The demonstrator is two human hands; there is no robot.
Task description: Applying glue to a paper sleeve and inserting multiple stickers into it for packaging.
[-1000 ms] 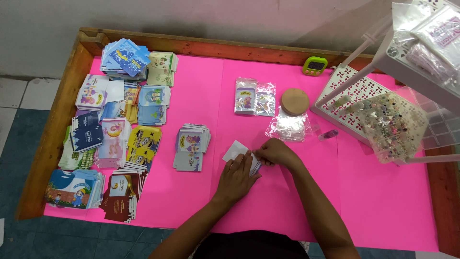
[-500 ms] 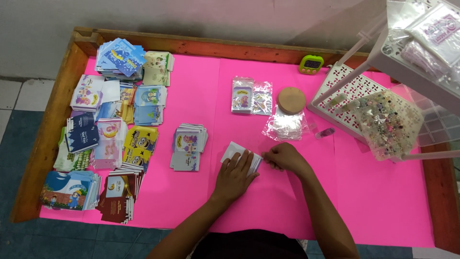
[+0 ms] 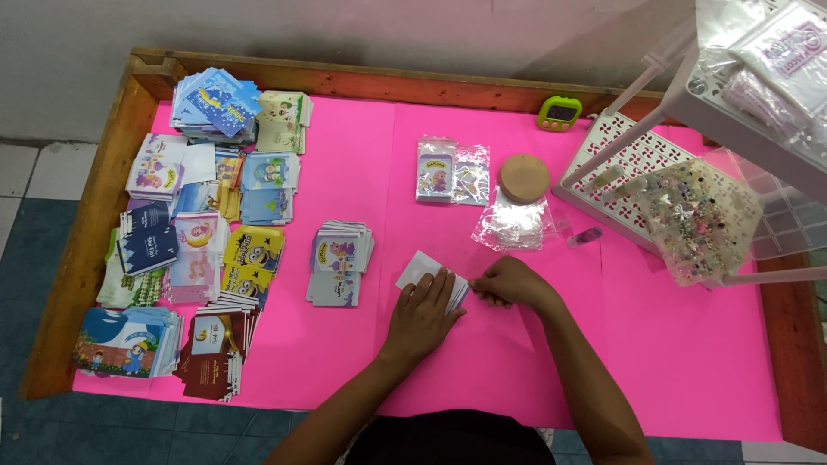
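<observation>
Pressed flat under our left hand (image 3: 424, 312) lies a small white packet (image 3: 419, 269), pinned near the table's front middle so it stays put; our right hand (image 3: 510, 282) pinches its right edge. Just left — one loose stack of printed cards (image 3: 339, 262). Farther back: two clear sleeved cards (image 3: 452, 170), one round cork lid (image 3: 524, 178), one crumpled clear bag (image 3: 514, 226). Left edge — roughly a dozen sorted card piles (image 3: 185, 232).

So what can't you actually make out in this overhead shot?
- Face of the white card: head view, mostly under the left hand.
- What the right hand pinches: hidden by its own fingers.
- Contents of the white rack: cut off by the right edge, blurred by clear plastic.
- Small green timer: display too small.
</observation>
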